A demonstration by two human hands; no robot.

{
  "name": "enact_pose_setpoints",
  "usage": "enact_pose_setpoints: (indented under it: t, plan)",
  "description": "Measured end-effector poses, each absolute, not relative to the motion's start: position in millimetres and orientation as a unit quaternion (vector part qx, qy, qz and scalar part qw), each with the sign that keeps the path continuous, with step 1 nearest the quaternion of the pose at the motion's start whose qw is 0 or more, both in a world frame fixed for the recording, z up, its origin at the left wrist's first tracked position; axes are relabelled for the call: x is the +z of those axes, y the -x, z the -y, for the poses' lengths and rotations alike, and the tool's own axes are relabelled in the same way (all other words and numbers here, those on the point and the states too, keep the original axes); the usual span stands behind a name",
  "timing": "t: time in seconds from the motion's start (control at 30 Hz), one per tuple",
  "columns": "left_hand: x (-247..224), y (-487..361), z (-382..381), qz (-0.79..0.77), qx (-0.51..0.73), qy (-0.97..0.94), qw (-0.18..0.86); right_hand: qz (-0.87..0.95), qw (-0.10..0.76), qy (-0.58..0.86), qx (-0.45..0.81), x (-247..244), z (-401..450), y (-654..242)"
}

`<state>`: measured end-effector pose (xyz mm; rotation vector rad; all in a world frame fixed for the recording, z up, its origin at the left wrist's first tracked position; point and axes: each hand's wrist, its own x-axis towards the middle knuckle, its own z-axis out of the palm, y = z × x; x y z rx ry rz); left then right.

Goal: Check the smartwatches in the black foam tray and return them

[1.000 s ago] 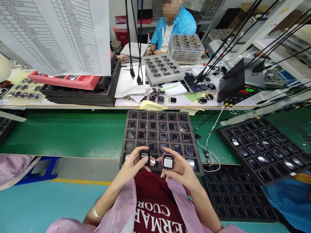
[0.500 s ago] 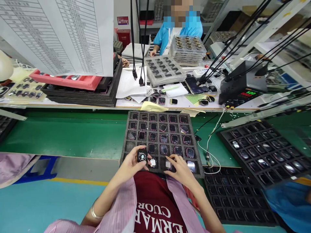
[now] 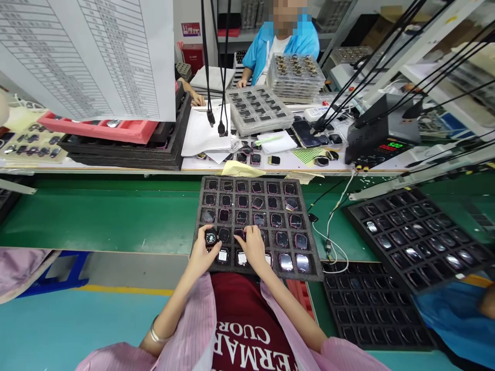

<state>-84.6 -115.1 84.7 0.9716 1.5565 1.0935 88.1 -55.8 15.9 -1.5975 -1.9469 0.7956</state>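
In the upper left of the frame a printed sheet [image 3: 127, 56] hangs above a pink tray [image 3: 96, 129], which lies on a stack of black foam trays [image 3: 124, 157]. Left of centre, in the lower half, the left hand [image 3: 200, 256] holds a lit watch [image 3: 211, 237] between thumb and fingers. The watch is at the leftmost compartment of the fourth row down in the grey foam tray [image 3: 198, 206]; whether it touches the bottom there I cannot tell.

The grey foam tray fills the middle of the frame, with watches in its square compartments. Along its nearest row, several screens show white, and the two at the right end reflect light. Over the tray's middle, the right hand [image 3: 254, 250] reaches in from the lower right, its thumb and fingertips narrowly spaced at a dark watch [image 3: 240, 233] in the fourth row; whether they grip it I cannot tell.

Above, at top centre, a person in blue [image 3: 253, 54] sits behind a clear tray of dark parts [image 3: 259, 111] and stacked clear boxes [image 3: 296, 85]. In the upper right, a black device [image 3: 381, 136] shows green and red digits. Below it, at the right, a tilted black tray [image 3: 417, 232] of watches overlaps a lower black tray [image 3: 371, 299], also filled with watches.
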Motion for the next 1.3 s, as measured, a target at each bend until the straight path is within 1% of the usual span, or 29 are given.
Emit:
enact_pose_setpoints:
  t: [0.13,0.2,0.33,0.43,0.67,0.83,1.1,1.3]
  plan:
    - [90,77,114,-0.610,0.473,-0.380,0.509,0.677,0.286,0.543,0.406,32,57,-103]
    - [96,74,114,-0.601,0.479,-0.374,0.519,0.644,0.302,0.508,0.485,48,58,-110]
    - [113,69,116,-0.601,0.487,-0.375,0.511,0.464,0.328,0.409,0.714,89,63,-120]
    - [126,65,119,-0.585,0.485,-0.373,0.533,0.368,0.325,0.345,0.800,112,68,-123]
    - [147,59,128,-0.563,0.469,-0.380,0.565,0.318,0.359,0.282,0.831,122,73,-116]
    - [158,55,131,-0.563,0.469,-0.386,0.560,0.297,0.341,0.260,0.853,129,76,-113]
    - [157,55,131,-0.568,0.442,-0.408,0.562,0.287,0.336,0.275,0.854,128,78,-115]
    - [156,55,132,-0.549,0.431,-0.415,0.584,0.297,0.339,0.252,0.856,129,78,-113]
